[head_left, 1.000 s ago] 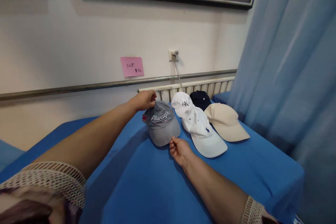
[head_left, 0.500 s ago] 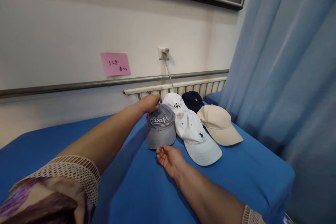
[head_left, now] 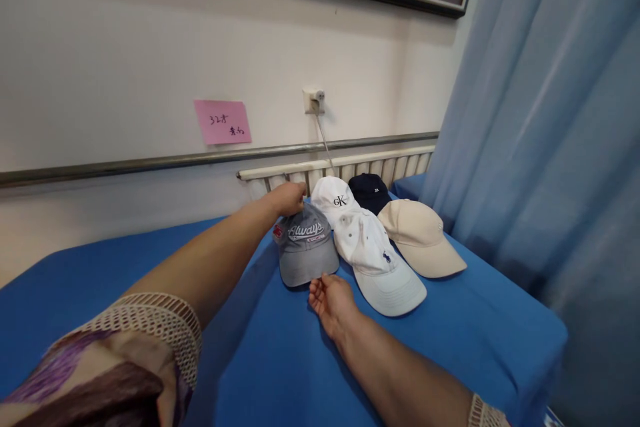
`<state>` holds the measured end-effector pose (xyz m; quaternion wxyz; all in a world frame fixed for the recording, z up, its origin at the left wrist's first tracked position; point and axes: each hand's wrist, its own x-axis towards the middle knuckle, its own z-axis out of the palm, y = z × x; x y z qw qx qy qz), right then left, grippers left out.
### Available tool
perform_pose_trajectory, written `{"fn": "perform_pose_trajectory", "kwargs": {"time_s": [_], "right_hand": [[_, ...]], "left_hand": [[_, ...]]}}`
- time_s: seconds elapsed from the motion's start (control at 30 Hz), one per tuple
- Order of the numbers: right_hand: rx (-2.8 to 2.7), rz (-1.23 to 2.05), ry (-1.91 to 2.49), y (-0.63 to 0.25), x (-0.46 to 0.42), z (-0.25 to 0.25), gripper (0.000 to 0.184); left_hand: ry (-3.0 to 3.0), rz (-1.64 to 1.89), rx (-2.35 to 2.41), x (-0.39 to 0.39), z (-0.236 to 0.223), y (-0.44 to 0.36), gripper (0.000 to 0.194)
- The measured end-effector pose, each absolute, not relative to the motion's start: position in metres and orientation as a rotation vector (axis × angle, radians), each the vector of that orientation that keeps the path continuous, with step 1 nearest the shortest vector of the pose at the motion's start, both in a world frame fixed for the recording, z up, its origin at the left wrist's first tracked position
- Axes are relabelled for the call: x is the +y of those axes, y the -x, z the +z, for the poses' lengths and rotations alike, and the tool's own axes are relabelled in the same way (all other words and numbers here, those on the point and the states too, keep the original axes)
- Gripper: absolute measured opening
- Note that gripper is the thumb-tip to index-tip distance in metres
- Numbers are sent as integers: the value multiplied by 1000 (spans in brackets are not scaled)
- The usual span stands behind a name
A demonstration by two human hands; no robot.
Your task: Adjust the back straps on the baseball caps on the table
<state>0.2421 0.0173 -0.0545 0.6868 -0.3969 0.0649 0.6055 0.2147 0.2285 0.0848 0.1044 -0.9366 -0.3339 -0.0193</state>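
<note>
A grey cap with "Always" stitched on the front lies on the blue table cover. My left hand is closed in a pinch on the back top of this grey cap. My right hand lies palm up at the front edge of its brim, fingers curled and touching the brim. Beside it to the right lie a white cap with a small navy logo, a white cap with black letters, a navy cap and a beige cap.
A white radiator runs along the wall behind the caps. A pink note and a socket with a cable are on the wall. Blue curtains hang at the right, close to the table's edge.
The view shifted left, then held. The grey cap was pulled slightly toward the other caps. My right hand dropped away from the brim, then came back to touch it.
</note>
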Motion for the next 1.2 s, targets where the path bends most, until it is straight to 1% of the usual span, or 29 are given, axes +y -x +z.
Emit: {"fn": "perform_pose_trajectory", "kwargs": {"time_s": [0.23, 0.37, 0.5, 0.63, 0.7, 0.77, 0.8, 0.9, 0.97, 1.03, 1.2], "right_hand": [[159, 1314, 916, -241, 20, -58, 27], [123, 1327, 945, -244, 22, -62, 23], [82, 1367, 960, -243, 21, -63, 21], [-4, 1456, 979, -234, 14, -61, 23], [-180, 1503, 1030, -227, 9, -60, 27], [-537, 1497, 1170, -219, 3, -60, 29], [-783, 1440, 1258, -217, 0, -61, 29], [-1522, 1051, 1409, -214, -9, -64, 26], [-1823, 814, 1410, -216, -13, -66, 23], [-1937, 754, 1422, -220, -15, -67, 23], [-1939, 779, 1455, -223, -14, -68, 21]], "left_hand": [[2790, -135, -1038, 235, 70, -214, 34], [2829, -233, -1065, 224, 69, -207, 32], [2870, -447, -1073, 182, 64, -183, 27], [2922, -621, -1128, 115, 30, -135, 23], [3044, -733, -1256, 82, 4, -107, 26], [3129, -701, -1404, 55, -21, -82, 34], [3159, -665, -1464, 44, -30, -71, 37], [3207, -545, -1526, 23, -48, -50, 35], [3190, -498, -1538, 16, -51, -44, 32], [3156, -468, -1545, 13, -51, -43, 31], [3148, -413, -1527, 15, -53, -47, 29]]}}
